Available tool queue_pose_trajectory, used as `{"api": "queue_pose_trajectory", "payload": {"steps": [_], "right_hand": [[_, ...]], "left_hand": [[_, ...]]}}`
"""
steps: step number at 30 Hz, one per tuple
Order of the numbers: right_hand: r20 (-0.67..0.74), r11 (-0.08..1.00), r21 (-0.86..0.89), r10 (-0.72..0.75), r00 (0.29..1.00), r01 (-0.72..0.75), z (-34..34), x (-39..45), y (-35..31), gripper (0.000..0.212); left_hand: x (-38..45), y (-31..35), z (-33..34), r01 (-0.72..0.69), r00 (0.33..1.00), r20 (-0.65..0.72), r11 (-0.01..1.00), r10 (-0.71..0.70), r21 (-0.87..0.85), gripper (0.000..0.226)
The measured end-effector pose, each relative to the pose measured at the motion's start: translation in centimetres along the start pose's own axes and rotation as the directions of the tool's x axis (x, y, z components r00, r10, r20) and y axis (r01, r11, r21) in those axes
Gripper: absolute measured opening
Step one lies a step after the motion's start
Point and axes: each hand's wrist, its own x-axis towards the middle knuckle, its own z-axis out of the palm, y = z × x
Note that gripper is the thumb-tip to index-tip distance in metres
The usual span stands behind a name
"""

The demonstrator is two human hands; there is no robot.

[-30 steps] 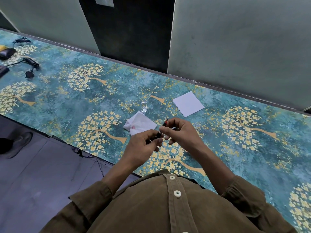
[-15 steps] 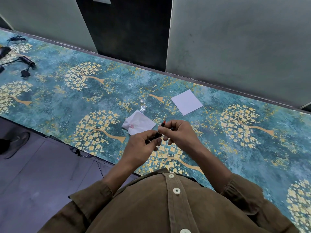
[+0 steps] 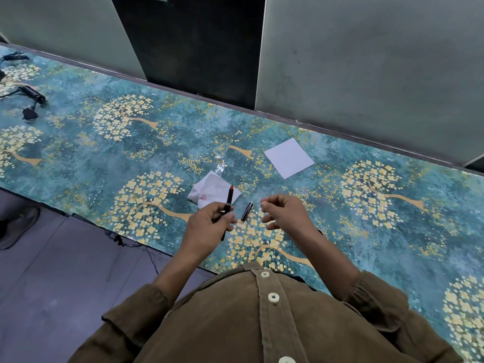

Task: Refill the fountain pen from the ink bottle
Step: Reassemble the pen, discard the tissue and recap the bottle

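Tabletop (image 3: 78,158), teal with gold tree print, runs upper left to lower right of frame. White paper square (image 3: 289,158) lies right of centre; crumpled tissue (image 3: 209,188) with a reddish stain sits at centre, just above the hands.

Left hand (image 3: 209,227) at centre grips the fountain pen (image 3: 228,205), fingers curled round the lower barrel, red-tipped end pointing up-frame over the tissue. Right hand (image 3: 285,213) is beside it, fingers loosely curled, nothing in it that I can see. Pen cap (image 3: 247,211), or possibly the barrel, lies on the tabletop between the hands.

Risks:
- loose part is round, could roll off the near edge if knocked
- exposed end could drip on the print or sleeve; tissue is close, use it

Can't see: ink bottle, nowhere in frame. Nib detail too small. Black cables and gadgets (image 3: 31,100) at upper left are cut off by the frame edge.
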Motion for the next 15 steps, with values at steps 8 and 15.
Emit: {"api": "queue_pose_trajectory", "payload": {"steps": [8, 15], "right_hand": [[0.0, 0.995, -0.076, 0.07, 0.998, -0.069, 0.6, 0.1, 1.8, 0.006], [-0.043, 0.914, -0.391, 0.099, 0.994, -0.108, 3.3, 3.4, 2.3, 0.022]], "left_hand": [[0.2, -0.8, -0.5, 0.041, 0.999, 0.018, 0.999, -0.041, -0.011, 0.009], [0.4, -1.0, -0.8, 0.04, 0.998, 0.041, 0.999, -0.038, -0.036, 0.009]]}}
